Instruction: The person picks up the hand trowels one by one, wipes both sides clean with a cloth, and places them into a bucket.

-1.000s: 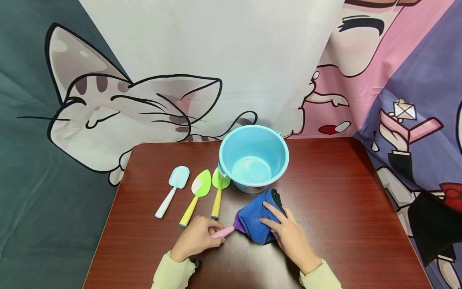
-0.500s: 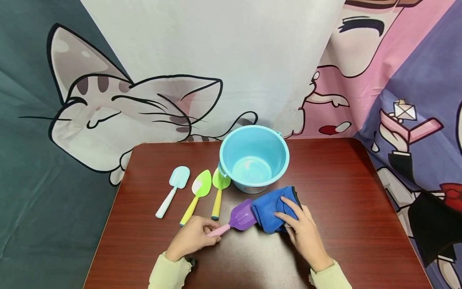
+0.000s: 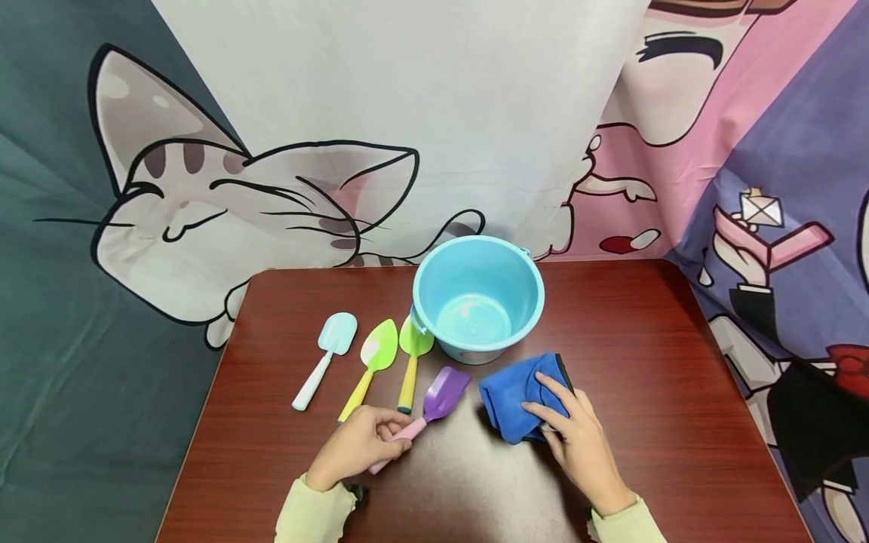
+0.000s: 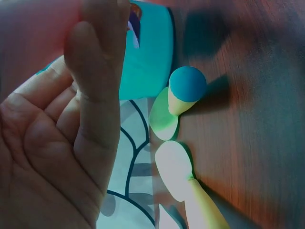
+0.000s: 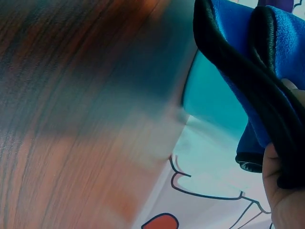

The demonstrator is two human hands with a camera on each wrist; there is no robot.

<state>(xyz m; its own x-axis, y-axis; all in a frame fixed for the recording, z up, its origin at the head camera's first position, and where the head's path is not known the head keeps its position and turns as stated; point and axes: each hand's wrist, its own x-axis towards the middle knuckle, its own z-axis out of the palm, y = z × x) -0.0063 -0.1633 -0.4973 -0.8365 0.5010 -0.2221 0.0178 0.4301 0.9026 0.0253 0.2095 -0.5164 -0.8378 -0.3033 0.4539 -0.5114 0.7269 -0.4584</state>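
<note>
My left hand [image 3: 360, 445] pinches the pink handle of a toy shovel [image 3: 446, 392] between thumb and fingers; its purple scoop points up and to the right. In the left wrist view the palm and thumb block most of that shovel. To the right, my right hand [image 3: 577, 441] grips a folded blue cloth [image 3: 519, 396] with dark edging, fingers on top and thumb beneath. The cloth and the purple scoop are apart. In the right wrist view the cloth's black-bound folds [image 5: 238, 81] hang from the fingers.
A light blue bucket [image 3: 478, 351] stands at the back of the brown table [image 3: 652, 362]. Left of it lie a pale blue shovel [image 3: 337, 333] and two green trowels with yellow handles, one trowel [image 3: 380, 347] nearer the left, the other trowel [image 3: 416, 341] beside the bucket.
The cloth in my right hand has moved right, off the purple scoop, uncovering it. My left hand has shifted slightly left, and the shovel now points more steeply upward.
</note>
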